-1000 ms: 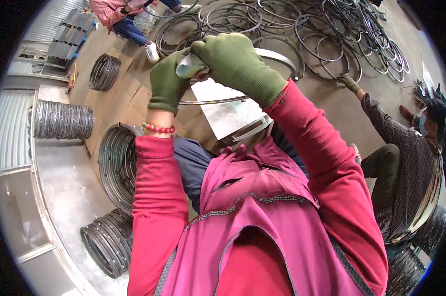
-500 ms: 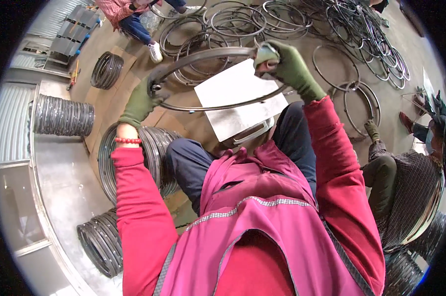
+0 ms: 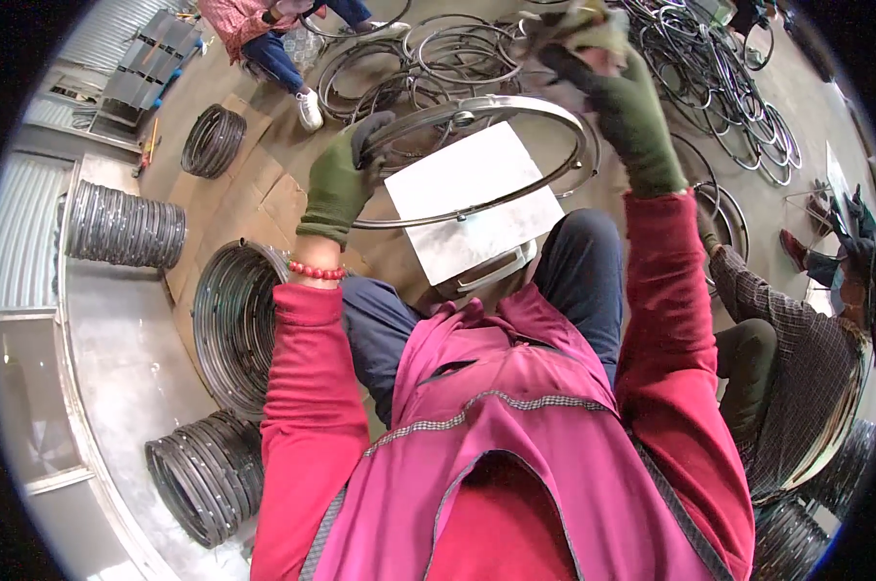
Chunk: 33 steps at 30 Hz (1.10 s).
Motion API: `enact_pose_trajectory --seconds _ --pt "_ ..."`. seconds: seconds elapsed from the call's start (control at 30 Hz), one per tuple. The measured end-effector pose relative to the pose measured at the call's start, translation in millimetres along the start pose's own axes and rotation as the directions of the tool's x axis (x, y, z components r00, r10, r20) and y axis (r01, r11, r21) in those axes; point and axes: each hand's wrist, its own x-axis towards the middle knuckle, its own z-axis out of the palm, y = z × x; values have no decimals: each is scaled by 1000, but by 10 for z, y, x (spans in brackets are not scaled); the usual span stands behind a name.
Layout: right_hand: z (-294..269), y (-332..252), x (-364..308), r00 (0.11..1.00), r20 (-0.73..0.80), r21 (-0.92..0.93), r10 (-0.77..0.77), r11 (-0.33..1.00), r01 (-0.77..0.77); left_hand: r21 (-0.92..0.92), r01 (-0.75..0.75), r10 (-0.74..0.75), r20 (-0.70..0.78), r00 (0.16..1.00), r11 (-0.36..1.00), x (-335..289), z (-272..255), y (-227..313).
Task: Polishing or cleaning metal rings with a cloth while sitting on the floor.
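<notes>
My gloved left hand (image 3: 346,179) grips the left side of a metal hoop (image 3: 515,201), which looks like a bare bicycle wheel rim. The rim is held tilted above a white flat-topped stool or box (image 3: 428,237) in front of my knees. My gloved right hand (image 3: 627,111) is raised beyond the rim's far right edge, apart from it and smeared by motion. A crumpled, pale greenish cloth (image 3: 598,34), probably a rag, is in its fingers; the blur hides its details.
Stacked dark rims stand on my left (image 3: 230,320), (image 3: 205,474), (image 3: 128,228), with a smaller stack (image 3: 213,140) on cardboard. Loose rims (image 3: 467,48) and a tangled pile (image 3: 709,87) cover the floor ahead. One person (image 3: 254,44) sits far left; another (image 3: 796,373) sits close right.
My right hand has left the rim and swung up and away to the right with the cloth. My left hand has moved right, and the rim has shifted and turned with it.
</notes>
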Motion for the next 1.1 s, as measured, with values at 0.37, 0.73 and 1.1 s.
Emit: enact_pose_trajectory --seconds 0.37,0.73,1.1 --pt "918 110 -15 918 394 -830 48 447 333 254 59 -75 54 996 965 167 -63 392" --pt "814 395 -197 937 331 -624 108 770 132 294 59 -49 -43 998 954 -237 -463 -323" --pt "691 300 -189 950 308 -732 43 648 208 393 35 -30 -19 999 919 -36 -195 58"
